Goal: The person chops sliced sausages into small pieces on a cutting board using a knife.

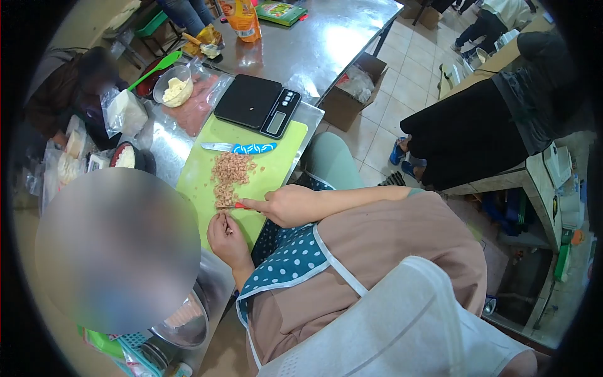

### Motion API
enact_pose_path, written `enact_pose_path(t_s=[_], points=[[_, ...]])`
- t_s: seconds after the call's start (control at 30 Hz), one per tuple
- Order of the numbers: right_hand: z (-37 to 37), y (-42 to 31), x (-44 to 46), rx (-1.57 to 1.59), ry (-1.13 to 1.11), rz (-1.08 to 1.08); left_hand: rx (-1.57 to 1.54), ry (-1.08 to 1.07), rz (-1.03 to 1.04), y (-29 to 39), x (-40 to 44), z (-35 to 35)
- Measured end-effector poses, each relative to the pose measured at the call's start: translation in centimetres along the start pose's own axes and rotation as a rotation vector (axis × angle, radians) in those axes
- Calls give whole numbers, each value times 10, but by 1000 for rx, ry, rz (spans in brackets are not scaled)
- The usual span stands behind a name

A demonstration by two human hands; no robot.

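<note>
My right hand (286, 206) grips a knife with a red handle (240, 206), its index finger stretched along the top. The blade points left and rests over the pinkish-brown food at the cutting board's lower part. Just below it, my left hand (227, 236) has its fingers curled and pinched on a piece of that food, beside the blade. Chopped pinkish-brown bits (231, 168), perhaps sausage or meat, lie in a heap on the yellow-green cutting board (207, 141). Above the heap lies a second knife with a blue patterned handle (254, 148).
A black kitchen scale (257, 103) sits on the board's far end. A bowl (173, 88) of pale yellow food, bags and an orange pouch (241, 19) stand on the metal table (301, 50). A metal bowl (200, 327) is nearby. Other people are around; one blurred area hides the left.
</note>
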State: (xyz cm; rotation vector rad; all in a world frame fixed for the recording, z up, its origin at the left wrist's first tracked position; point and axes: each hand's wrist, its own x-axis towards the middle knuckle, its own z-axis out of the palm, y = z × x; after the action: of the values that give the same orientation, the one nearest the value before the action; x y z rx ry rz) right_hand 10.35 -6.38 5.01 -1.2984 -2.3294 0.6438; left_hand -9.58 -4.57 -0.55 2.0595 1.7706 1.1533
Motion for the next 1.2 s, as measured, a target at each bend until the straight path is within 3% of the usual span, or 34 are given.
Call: enact_pose_path(t_s=[0.17,0.57,0.87,1.0,1.2], points=[[4,4,-2,32,26,-2,127,6,126,3,2,-4],[0,4,0,59,19,14,77,-63,68,14,7,-12],[-1,3,1,-22,-6,52,-117,-277,-88,12,18,-27],[-1,7,3,37,18,47,-25,-205,-7,12,21,-36],[-1,10,4,60,56,33,-91,-29,-228,2,21,-41]])
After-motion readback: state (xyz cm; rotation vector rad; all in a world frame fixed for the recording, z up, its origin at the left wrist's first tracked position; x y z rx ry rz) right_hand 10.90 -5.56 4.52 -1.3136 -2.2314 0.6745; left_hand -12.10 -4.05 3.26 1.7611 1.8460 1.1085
